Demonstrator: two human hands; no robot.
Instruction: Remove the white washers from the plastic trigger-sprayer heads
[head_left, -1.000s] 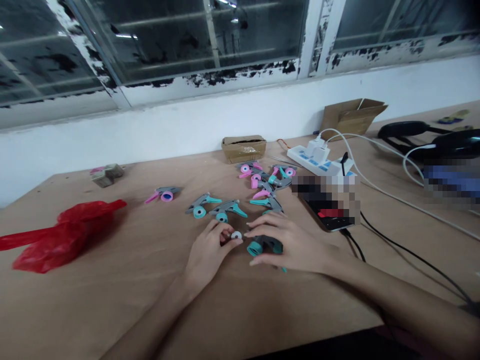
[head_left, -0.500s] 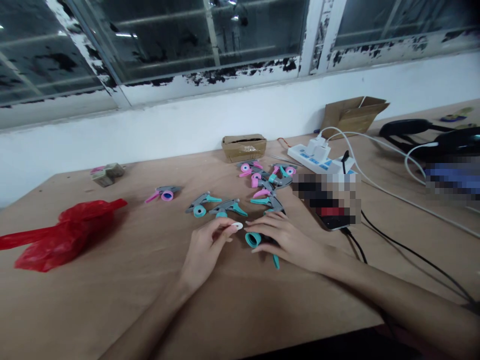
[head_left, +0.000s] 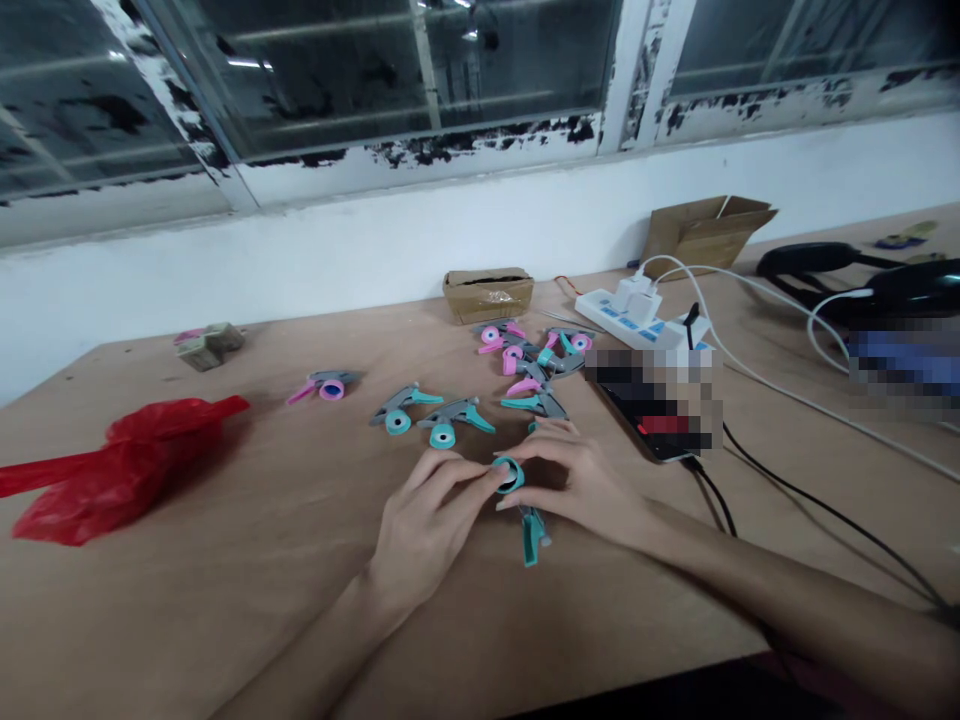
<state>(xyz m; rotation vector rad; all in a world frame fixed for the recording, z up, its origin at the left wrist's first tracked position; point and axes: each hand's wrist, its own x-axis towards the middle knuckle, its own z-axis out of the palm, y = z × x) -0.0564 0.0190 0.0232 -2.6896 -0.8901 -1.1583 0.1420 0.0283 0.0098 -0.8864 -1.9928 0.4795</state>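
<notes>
My right hand [head_left: 589,480] grips a grey and teal trigger spray head [head_left: 532,538] by its teal collar, between thumb and fingers. The collar's opening faces left and its trigger points down toward me. With fingertips pinched together, my left hand [head_left: 420,525] is at the collar's mouth, on a small white washer [head_left: 512,474] that shows inside the rim. Just beyond my hands lie a teal-collared spray head [head_left: 442,434] and another spray head [head_left: 397,420], each with a white ring in its collar. Farther off is a pile of pink and teal spray heads [head_left: 513,358].
A lone pink spray head [head_left: 331,388] and a red plastic bag [head_left: 135,470] lie to the left. Cardboard boxes [head_left: 489,297] stand along the wall. To the right are a white power strip [head_left: 626,318], a phone [head_left: 645,410] and trailing cables.
My left hand has moved right, carrying the white washer into the teal collar. The spray head in my right hand has turned slightly, its trigger now swung farther left and down.
</notes>
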